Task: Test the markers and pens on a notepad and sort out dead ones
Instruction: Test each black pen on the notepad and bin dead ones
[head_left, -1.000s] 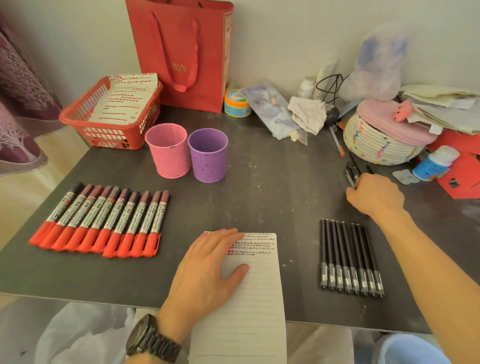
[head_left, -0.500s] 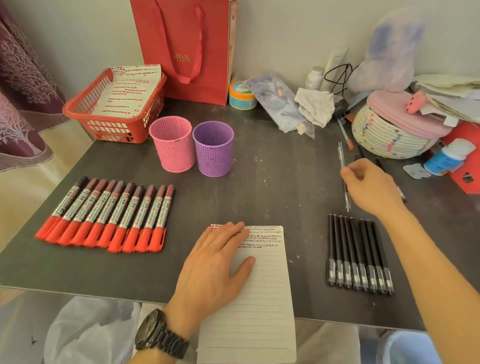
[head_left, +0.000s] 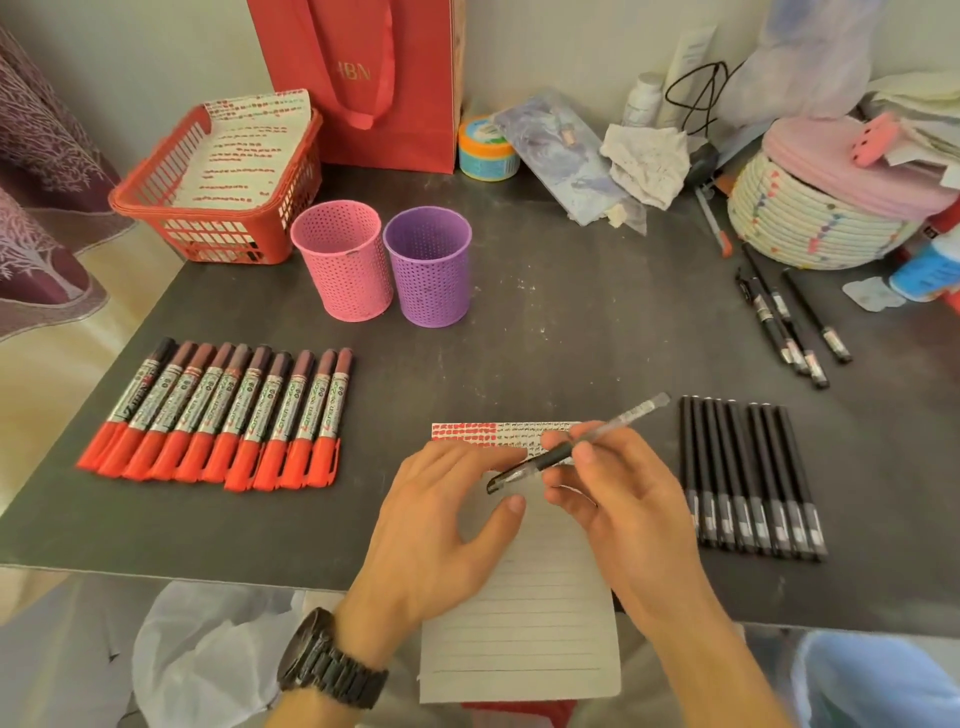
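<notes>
Dark grey table (head_left: 571, 338) | notepad (head_left: 519, 623) overhanging near edge | pale wall (head_left: 545, 41) | patterned curtain (head_left: 36, 182)

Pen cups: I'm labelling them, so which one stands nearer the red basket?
The pink cup; it stands left of the purple cup, right beside the red basket.

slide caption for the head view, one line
Right hand holds a pen above the notepad, left hand open beside it, between rows of red markers and black pens.
</notes>
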